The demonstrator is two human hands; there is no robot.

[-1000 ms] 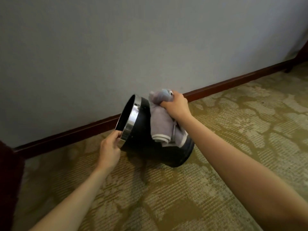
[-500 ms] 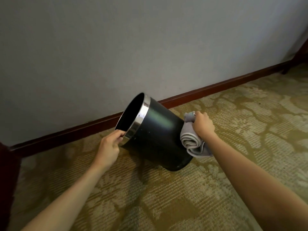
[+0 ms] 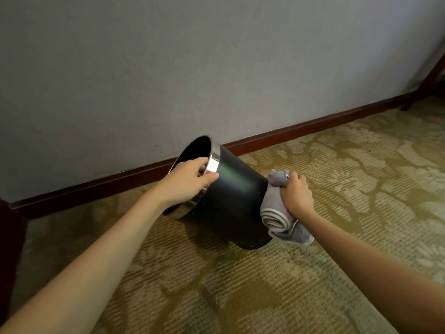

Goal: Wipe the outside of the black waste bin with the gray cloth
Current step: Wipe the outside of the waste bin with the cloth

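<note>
The black waste bin [image 3: 232,198] with a silver rim band lies tilted on the carpet, its mouth facing up and left, its base at lower right. My left hand [image 3: 190,180] grips the silver rim, fingers curled over into the opening. My right hand [image 3: 296,192] clutches the bunched gray cloth [image 3: 277,220] and presses it against the bin's base end on the right side. Part of the cloth hangs rolled below my hand.
Patterned beige and olive carpet [image 3: 240,285] covers the floor. A gray wall [image 3: 192,68] with a dark red baseboard [image 3: 313,127] runs just behind the bin. Dark wooden furniture stands at the far left edge [image 3: 9,249] and a wooden leg at the upper right [image 3: 426,80].
My right hand slid the cloth from the bin's upper side down to its base end. My left hand shifted from the lower rim to grip higher across the rim.
</note>
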